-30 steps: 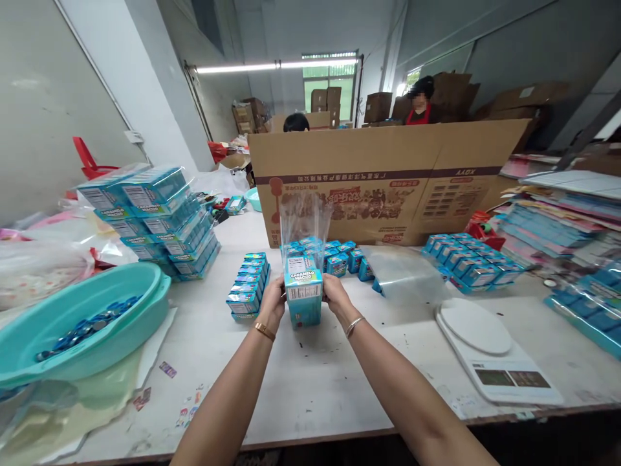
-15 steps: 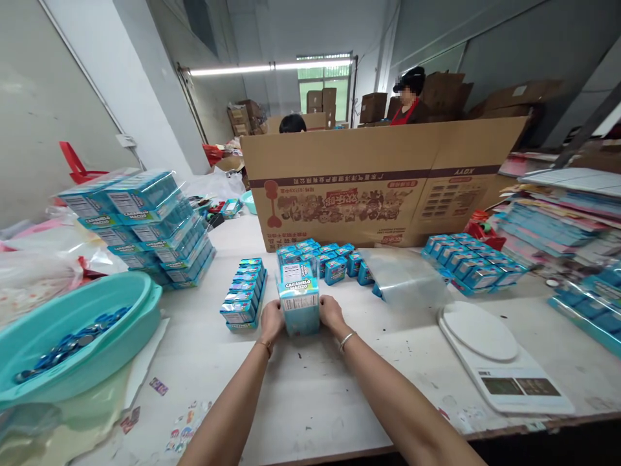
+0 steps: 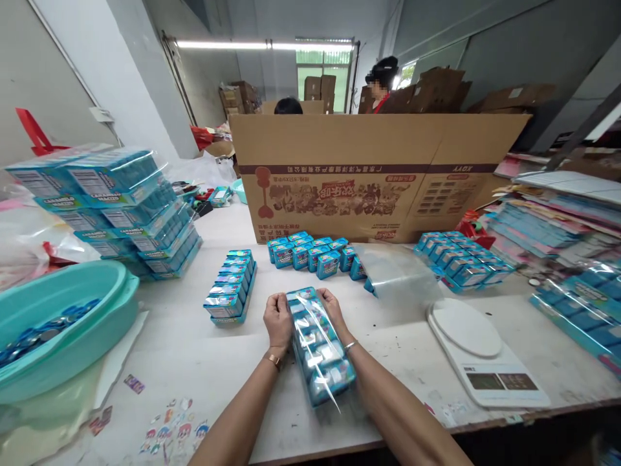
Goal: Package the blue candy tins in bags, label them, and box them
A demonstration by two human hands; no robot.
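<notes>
A clear plastic bag filled with a row of small blue boxes, the bagged pack (image 3: pixel 319 346), lies flat on the white table (image 3: pixel 204 362), pointing towards me. My left hand (image 3: pixel 278 321) is closed on its far left corner. My right hand (image 3: pixel 330 309) grips the far right corner, mostly hidden behind the pack. More loose blue boxes stand in rows just beyond: one row (image 3: pixel 231 287) to the left and a cluster (image 3: pixel 313 252) straight ahead.
A tall stack of wrapped packs (image 3: pixel 121 207) sits at left, with a teal basin (image 3: pixel 58 323) of small dark discs nearer. Right: white scale (image 3: pixel 478 353), empty clear bags (image 3: pixel 395 275), more blue boxes (image 3: pixel 460 262). A big cardboard box (image 3: pixel 369 175) stands behind. Two people work beyond it.
The pack stood upright with its bag top sticking up; both hands have tipped it down so it lies flat on the table towards me.
</notes>
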